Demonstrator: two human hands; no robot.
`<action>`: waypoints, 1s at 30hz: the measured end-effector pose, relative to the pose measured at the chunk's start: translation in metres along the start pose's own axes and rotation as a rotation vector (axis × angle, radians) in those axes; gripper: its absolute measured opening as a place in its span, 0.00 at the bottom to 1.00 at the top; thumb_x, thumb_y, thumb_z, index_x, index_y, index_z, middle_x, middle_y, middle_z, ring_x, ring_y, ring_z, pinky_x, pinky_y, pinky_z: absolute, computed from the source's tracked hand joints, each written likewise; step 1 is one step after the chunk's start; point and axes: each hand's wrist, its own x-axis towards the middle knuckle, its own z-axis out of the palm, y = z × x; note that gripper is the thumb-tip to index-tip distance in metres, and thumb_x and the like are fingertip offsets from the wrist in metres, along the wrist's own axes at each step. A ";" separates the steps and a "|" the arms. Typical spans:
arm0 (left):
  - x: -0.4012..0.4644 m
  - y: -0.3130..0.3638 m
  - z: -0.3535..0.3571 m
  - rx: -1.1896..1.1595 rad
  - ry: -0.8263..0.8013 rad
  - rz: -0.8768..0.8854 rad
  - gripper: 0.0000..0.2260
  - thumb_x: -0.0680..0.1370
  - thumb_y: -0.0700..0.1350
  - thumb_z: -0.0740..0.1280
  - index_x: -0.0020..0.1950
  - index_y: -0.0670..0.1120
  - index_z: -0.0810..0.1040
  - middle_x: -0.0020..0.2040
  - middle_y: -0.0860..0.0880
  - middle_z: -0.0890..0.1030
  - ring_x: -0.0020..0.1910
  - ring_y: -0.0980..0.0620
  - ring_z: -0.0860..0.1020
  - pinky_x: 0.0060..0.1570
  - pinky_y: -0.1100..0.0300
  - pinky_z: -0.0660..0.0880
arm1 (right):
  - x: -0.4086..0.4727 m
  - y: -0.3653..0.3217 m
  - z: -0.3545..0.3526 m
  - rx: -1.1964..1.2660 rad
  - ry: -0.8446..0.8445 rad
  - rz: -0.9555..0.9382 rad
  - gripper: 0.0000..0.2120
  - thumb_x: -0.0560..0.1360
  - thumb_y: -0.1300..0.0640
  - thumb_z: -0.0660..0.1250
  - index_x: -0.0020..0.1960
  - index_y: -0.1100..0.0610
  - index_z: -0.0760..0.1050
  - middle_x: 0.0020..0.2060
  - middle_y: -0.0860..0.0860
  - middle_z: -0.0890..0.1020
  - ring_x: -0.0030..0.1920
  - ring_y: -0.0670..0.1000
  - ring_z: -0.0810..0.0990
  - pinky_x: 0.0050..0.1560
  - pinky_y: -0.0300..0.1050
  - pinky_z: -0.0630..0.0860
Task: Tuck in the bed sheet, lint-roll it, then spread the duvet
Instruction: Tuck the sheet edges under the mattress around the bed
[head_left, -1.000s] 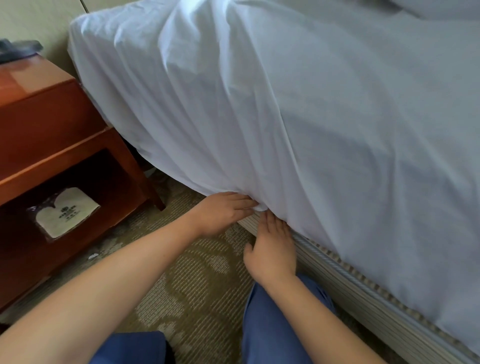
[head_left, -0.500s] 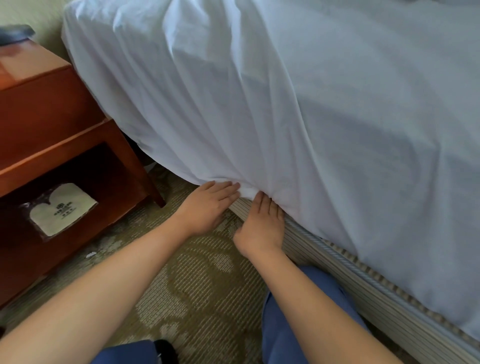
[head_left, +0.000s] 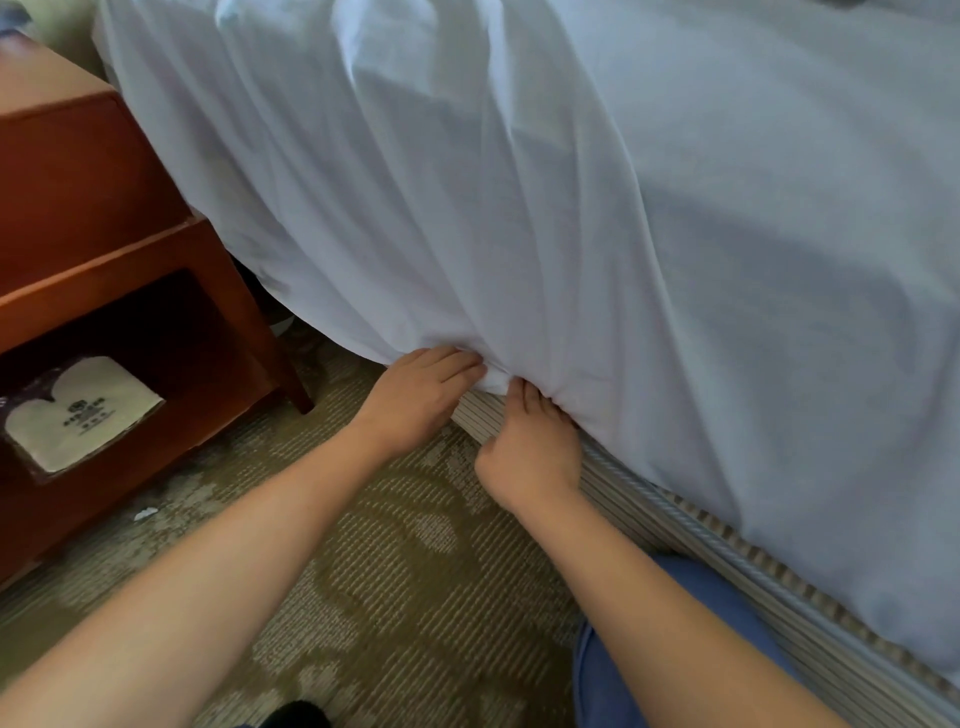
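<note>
Tucking is under way: the left hand (head_left: 423, 397) and right hand (head_left: 530, 447) press straight fingers against the bed sheet (head_left: 519, 208) hem, gripping nothing, above the striped bed base (head_left: 727, 561). Sheet hangs loose left and right; lint-rolling and duvet remain.

Hotel bedroom, white bed sheet (head_left: 571, 208) draped over striped mattress base (head_left: 779, 587), wooden nightstand (head_left: 104, 208) holding packaged slippers (head_left: 78, 410) with printed logo, patterned carpet (head_left: 395, 582)

bare carpet (head_left: 395, 571) between nightstand (head_left: 104, 249) and bed base (head_left: 727, 561)
</note>
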 end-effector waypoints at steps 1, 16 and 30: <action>0.000 -0.001 0.003 0.001 0.024 -0.004 0.18 0.73 0.40 0.59 0.59 0.37 0.79 0.57 0.41 0.80 0.54 0.40 0.80 0.49 0.46 0.79 | 0.003 -0.002 0.000 -0.004 -0.001 0.013 0.37 0.75 0.51 0.61 0.77 0.62 0.47 0.75 0.56 0.58 0.73 0.54 0.60 0.72 0.46 0.56; 0.007 -0.006 -0.006 0.025 0.037 0.016 0.16 0.69 0.38 0.61 0.54 0.39 0.80 0.49 0.42 0.80 0.44 0.41 0.80 0.31 0.54 0.75 | -0.010 -0.005 0.005 -0.107 -0.003 -0.146 0.34 0.78 0.53 0.57 0.78 0.63 0.47 0.77 0.58 0.53 0.76 0.54 0.53 0.75 0.47 0.47; 0.018 -0.020 -0.007 -0.014 0.153 -0.160 0.08 0.67 0.32 0.64 0.43 0.36 0.79 0.43 0.38 0.81 0.28 0.42 0.78 0.19 0.59 0.72 | 0.032 -0.017 -0.002 -0.008 -0.068 -0.126 0.42 0.73 0.50 0.65 0.78 0.60 0.46 0.76 0.54 0.55 0.75 0.54 0.56 0.74 0.47 0.54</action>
